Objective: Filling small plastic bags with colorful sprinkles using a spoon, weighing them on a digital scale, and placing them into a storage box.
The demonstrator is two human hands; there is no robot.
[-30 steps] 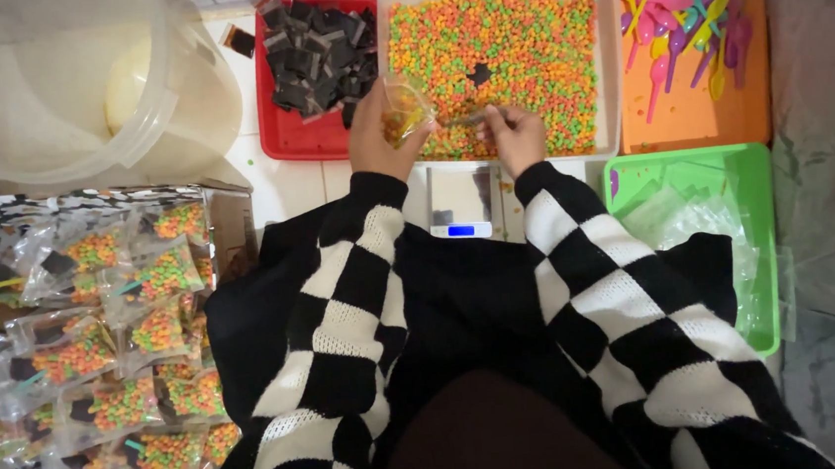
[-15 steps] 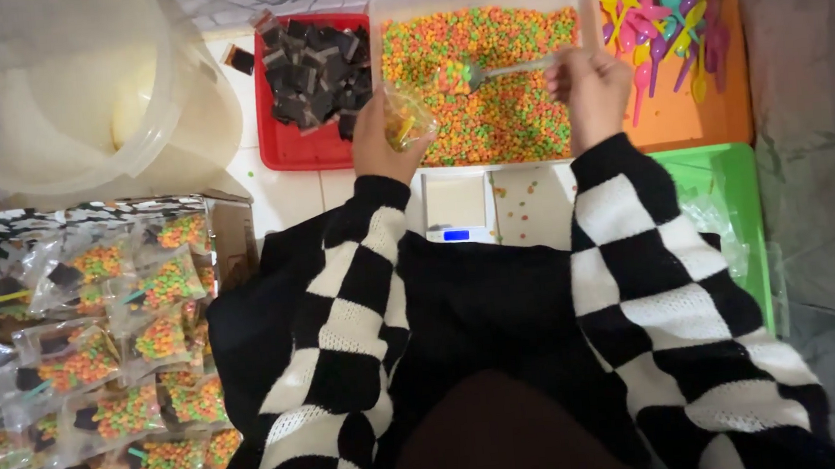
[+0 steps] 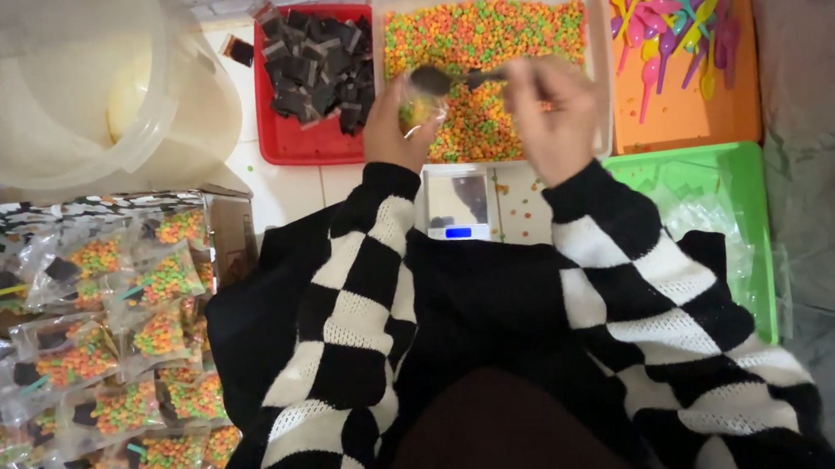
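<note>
My left hand [image 3: 391, 127] holds a small clear bag [image 3: 418, 111] partly filled with colourful cereal bits, over the near edge of a white tray of the same cereal [image 3: 480, 23]. My right hand [image 3: 555, 114] grips a metal spoon [image 3: 450, 80] by its handle, the bowl of the spoon sitting right at the bag's mouth. A small digital scale [image 3: 458, 203] sits just below both hands, between my checkered sleeves.
A red tray of dark chocolate pieces [image 3: 309, 59] stands left of the cereal tray, an orange tray of coloured plastic spoons [image 3: 680, 40] right of it. A green tray with clear bags [image 3: 714, 211] lies at right. Filled packets [image 3: 100, 359] pile at left under a big clear bucket [image 3: 58, 84].
My right hand lifted from the tray's near edge, swept over the cereal with the spoon, then came back left to the bag's mouth. My left hand stayed put with the bag.
</note>
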